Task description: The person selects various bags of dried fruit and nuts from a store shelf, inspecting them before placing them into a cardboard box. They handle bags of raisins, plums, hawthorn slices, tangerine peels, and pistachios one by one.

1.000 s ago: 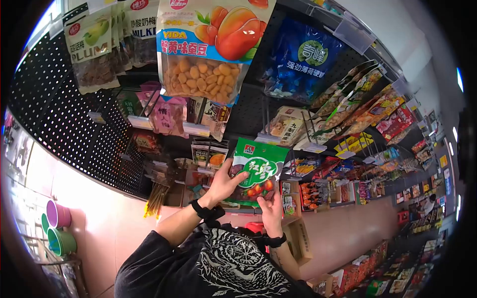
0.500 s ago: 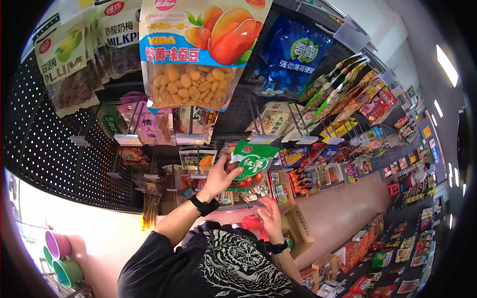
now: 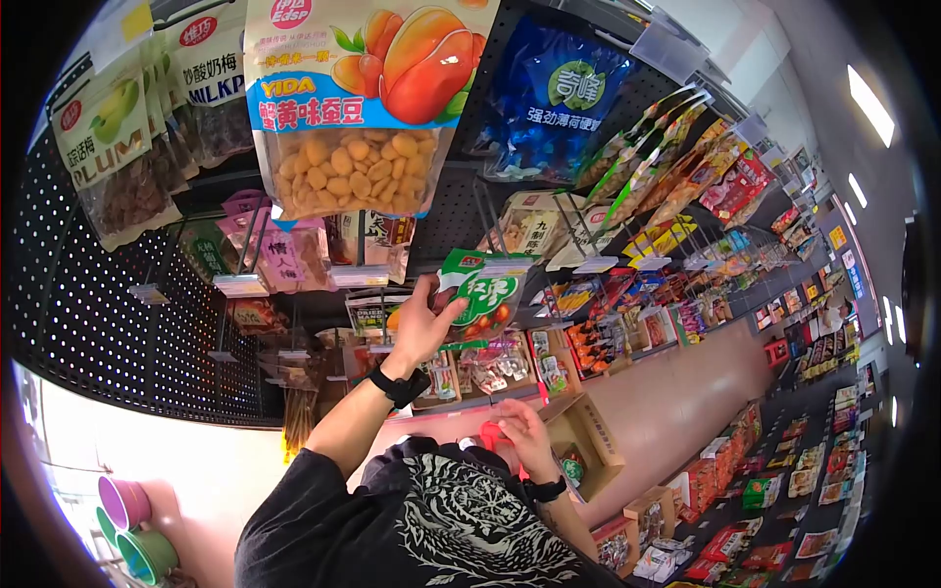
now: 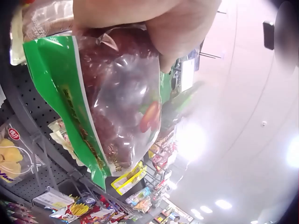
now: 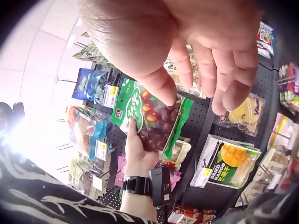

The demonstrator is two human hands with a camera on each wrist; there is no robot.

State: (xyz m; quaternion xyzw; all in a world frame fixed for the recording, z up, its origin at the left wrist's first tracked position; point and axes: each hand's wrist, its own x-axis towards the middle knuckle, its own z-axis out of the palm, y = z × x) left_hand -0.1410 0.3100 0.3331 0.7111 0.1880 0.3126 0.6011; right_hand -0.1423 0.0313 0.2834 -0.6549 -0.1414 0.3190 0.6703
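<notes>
A green bag of red dates (image 3: 482, 294) is gripped at its left side by my left hand (image 3: 421, 321), thumb across the front. The left wrist view shows the bag (image 4: 117, 98) from behind, clear with dark dates inside, under my left hand (image 4: 140, 14). Lower and to the right, my right hand (image 3: 524, 436) is apart from the bag with its fingers loosely bent, holding nothing. In the right wrist view the bag (image 5: 154, 116) appears beyond my right hand (image 5: 187, 46), its printed front partly covered by my left thumb.
Snack bags hang on hooks of a black perforated rack, among them a large bean bag (image 3: 353, 167), a blue candy bag (image 3: 559, 108) and a plum bag (image 3: 118, 147). An open carton (image 3: 588, 441) stands right of my right hand. Buckets (image 3: 147, 554) stand at lower left.
My right hand has let go of the bag and moved down from it. My left hand has carried the bag slightly up and left, nearer the hooks.
</notes>
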